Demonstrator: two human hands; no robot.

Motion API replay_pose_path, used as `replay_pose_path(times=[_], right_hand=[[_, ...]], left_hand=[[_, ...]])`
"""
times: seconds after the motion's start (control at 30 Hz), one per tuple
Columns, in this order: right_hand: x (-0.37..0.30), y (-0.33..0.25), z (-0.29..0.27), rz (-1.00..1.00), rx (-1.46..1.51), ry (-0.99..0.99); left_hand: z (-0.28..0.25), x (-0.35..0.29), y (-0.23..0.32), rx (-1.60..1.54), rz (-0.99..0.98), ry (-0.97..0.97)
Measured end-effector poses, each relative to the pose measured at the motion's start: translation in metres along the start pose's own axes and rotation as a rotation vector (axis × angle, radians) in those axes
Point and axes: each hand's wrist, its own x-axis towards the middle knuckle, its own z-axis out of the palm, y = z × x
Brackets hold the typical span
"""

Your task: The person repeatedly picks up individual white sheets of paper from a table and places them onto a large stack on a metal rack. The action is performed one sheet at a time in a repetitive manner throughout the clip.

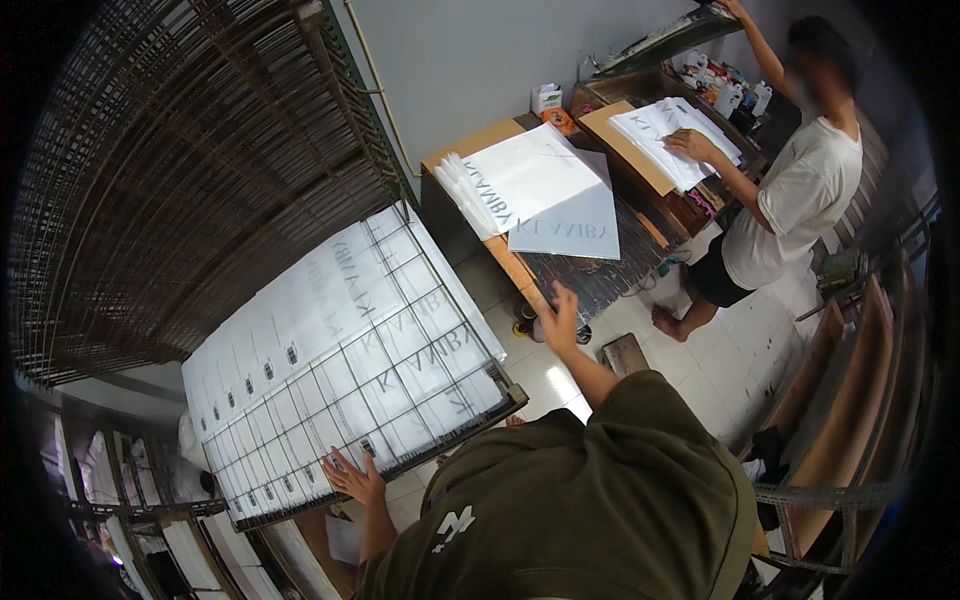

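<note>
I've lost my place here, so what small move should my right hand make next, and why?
I'd probably reach the right hand forward to the translucent sheet on the table. That hand looks empty and is near it, and the sheet lies at an angle to the white stack, while the left hand is at the edge of the wire rack.

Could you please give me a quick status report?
Left hand open at wire rack; right hand open near table; printed sheets partly beneath that rack.
</note>
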Motion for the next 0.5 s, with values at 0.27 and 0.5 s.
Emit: replay_pose_path(times=[0.27,0.5], right_hand=[[0.122,0.012,-0.052,0.629,0.676,0.208],[0.15,0.041,-0.033,0.649,1.071,0.269]], left_hand=[[-0.012,0.005,0.013,0.002,-0.115,-0.174],[-0.021,0.006,0.007,-0.035,-0.079,-0.258]])
